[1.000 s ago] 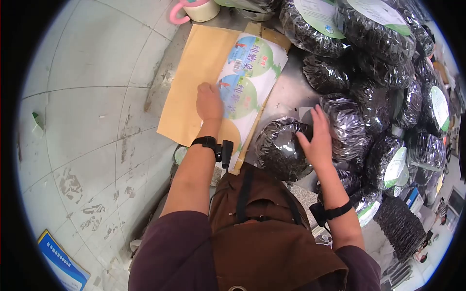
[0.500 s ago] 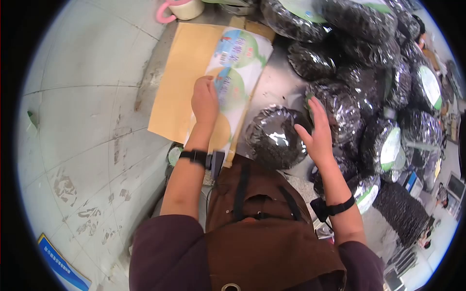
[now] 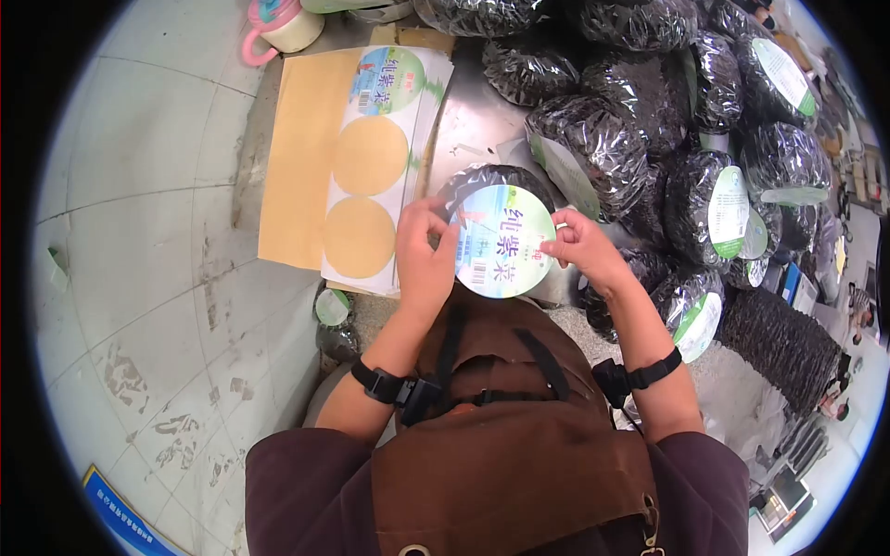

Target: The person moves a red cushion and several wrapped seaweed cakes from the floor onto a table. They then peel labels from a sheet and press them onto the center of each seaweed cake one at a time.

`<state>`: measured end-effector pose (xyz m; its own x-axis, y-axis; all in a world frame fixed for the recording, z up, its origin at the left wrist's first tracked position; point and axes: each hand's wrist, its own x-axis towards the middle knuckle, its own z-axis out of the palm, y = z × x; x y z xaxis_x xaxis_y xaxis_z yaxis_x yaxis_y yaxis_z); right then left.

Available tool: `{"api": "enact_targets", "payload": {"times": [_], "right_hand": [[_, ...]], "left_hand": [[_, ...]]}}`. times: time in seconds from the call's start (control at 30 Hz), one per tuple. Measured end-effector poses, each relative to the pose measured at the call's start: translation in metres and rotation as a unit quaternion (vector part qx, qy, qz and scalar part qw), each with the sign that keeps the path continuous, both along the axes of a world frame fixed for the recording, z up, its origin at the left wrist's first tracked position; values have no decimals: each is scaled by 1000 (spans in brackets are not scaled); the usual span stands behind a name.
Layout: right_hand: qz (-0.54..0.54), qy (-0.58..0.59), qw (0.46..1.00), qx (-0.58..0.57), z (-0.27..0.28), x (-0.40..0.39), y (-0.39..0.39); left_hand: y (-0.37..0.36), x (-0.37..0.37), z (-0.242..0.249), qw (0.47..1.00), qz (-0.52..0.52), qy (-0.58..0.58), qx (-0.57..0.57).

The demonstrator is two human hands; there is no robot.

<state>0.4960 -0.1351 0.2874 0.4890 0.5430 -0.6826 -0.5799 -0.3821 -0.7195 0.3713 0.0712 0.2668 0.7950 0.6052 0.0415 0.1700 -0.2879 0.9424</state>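
Label [image 3: 505, 243], round, at frame centre, partly hiding a wrapped dark bundle [image 3: 496, 174], left hand [image 3: 428, 255] and right hand [image 3: 586, 248] pinched closed on opposite edges; probably light, bendy, perhaps sticky-backed, best held by the rim.

We see a pink-handled cup [image 3: 298, 32], upper left; stained pale tiles [image 3: 139, 232] beside it; a blue printed sheet [image 3: 120, 516], lower left.

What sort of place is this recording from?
Most likely a food-packing workroom: dark packs in clear plastic are piled on a metal surface, a partly used sticker sheet lies to their left, and the left hand and right hand touch a round label.
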Motion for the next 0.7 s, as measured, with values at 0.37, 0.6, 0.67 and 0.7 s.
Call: {"api": "enact_targets", "payload": {"times": [0.37, 0.6, 0.67, 0.7], "right_hand": [[148, -227, 884, -382, -16, -1, 11], [31, 56, 997, -43, -23, -11, 6], [177, -165, 964, -108, 44, 20, 32], [159, -270, 947, -74, 81, 48, 45]], "left_hand": [[-2, -10, -42, 970, -26, 111, 213], [42, -46, -35, 982, -97, 90, -133], [61, -46, -10, 980, -67, 99, -162], [84, -41, -5, 978, -75, 79, -180]]}}
